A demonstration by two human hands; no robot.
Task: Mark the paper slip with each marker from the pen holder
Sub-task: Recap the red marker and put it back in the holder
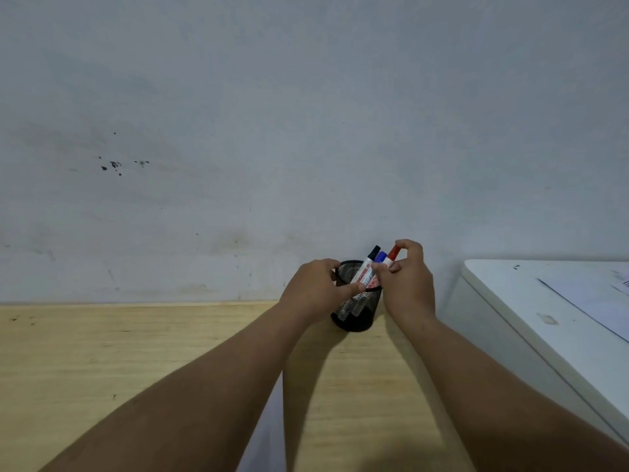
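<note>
step: picking the first marker, as I judge it; nothing marked yet that I can see.
pen holder [354, 311]: black mesh cup, upright on the wooden bench [102, 369], at the back edge close to the wall [306, 114].
left hand [315, 289]: I have it wrapped on the holder's left side, fingers over the rim, grip closed on the cup to steady it.
right hand [406, 284]: grip narrow, thumb and forefinger pinched on the red marker [393, 254] near its cap.
other markers: black marker [371, 258] and blue marker [381, 257], both capped, leaning right in the cup, just beside the red one.
paper slip [262, 434]: pale strip on the bench between my forearms, low in view; mostly hidden, so I can't confirm it is the slip or blank.
next move: lift the red marker straight up and clear of the rim while the left hand holds the cup down, then uncap and bring it back to the slip.
risk: the three markers sit tight together; pulling red may drag blue out or tip the cup.
around: white box-like unit [544, 318] on the right with a sheet [599, 294] on top, near my right forearm; limits the swing to that side.
wall: scuffed, dark specks, no issue.
</note>
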